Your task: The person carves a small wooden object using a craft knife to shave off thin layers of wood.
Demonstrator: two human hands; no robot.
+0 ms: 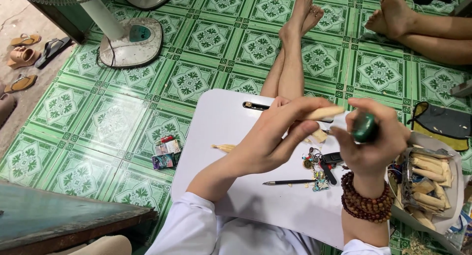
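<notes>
Gripping a pale wooden stick (324, 112) in my left hand (275, 137), I clench my right hand (371, 137) around a green-handled tool (365, 128). Both hover above the white counter (216, 132), over the keychain (318, 172) and pen (289, 182) lying there.

A: Count on the bench (221, 122)?
B: One pen (289, 182), one key bunch (318, 169), one loose wood piece (223, 148).
A: Far left floor?
B: One fan base (132, 42), four sandals (24, 56).
</notes>
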